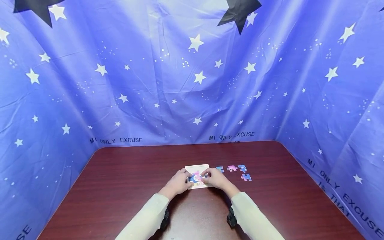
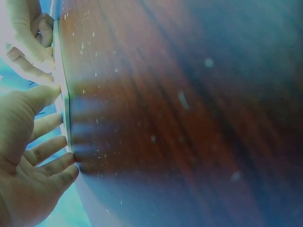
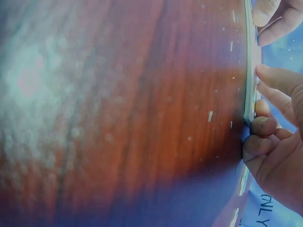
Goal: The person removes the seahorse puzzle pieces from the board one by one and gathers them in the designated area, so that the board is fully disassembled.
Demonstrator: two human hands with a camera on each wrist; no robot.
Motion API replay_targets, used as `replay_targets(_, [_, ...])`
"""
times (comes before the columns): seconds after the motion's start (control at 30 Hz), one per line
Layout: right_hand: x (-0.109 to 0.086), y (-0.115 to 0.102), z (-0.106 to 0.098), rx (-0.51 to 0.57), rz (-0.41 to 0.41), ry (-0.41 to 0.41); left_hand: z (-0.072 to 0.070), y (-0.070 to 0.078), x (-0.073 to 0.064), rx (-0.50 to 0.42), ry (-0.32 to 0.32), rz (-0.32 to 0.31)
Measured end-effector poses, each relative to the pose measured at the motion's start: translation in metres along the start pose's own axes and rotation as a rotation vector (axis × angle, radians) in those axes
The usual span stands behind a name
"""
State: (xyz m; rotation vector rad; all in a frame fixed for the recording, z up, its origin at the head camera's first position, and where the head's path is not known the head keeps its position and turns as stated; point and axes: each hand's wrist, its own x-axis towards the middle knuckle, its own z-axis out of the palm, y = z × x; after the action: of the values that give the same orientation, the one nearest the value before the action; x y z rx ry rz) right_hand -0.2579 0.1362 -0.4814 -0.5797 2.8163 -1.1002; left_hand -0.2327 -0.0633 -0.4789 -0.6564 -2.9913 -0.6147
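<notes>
A small white-rimmed puzzle board [image 1: 197,166] with a pink and blue picture lies on the table between both hands. My left hand [image 1: 178,182] rests at its left side, thumb near the front and fingers fairly straight; in the left wrist view the fingertips of the left hand [image 2: 35,156] touch the board's edge [image 2: 66,111]. Over the right part of the picture, thumb and forefinger of my right hand [image 1: 218,179] pinch a puzzle piece [image 1: 204,175], mostly covered by the fingers. The right wrist view has the other fingers of the right hand [image 3: 279,137] curled beside the board's corner.
Loose jigsaw pieces lie right of the board: a blue one [image 1: 220,169] beside the right hand, a pink one [image 1: 232,168], and two blue-pink ones [image 1: 242,168] farther right. The dark red wooden table [image 1: 135,166] meets a blue star-patterned curtain [image 1: 180,83] at the back and sides.
</notes>
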Motion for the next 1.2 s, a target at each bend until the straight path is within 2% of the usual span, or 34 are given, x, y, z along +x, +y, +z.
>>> replay_targets(0.2, [0.0010,-0.0035,0.0026,0.025,0.013,0.001,-0.0011,-0.0023,-0.0006,0.009,-0.003,-0.031])
replay_targets(0.4, [-0.0032,0.0006,0.0035,0.027,0.022,-0.003,0.0037,0.0016,-0.0019,0.019,-0.004,-0.029])
replay_targets(0.87, [0.0037,-0.0010,0.0038,0.036,0.008,0.007,-0.0001,-0.0020,0.0009,0.038,0.008,-0.030])
replay_targets(1.2, [0.0055,-0.0030,0.0017,0.044,0.068,-0.010,0.0004,-0.0014,0.0048,0.031,-0.013,-0.053])
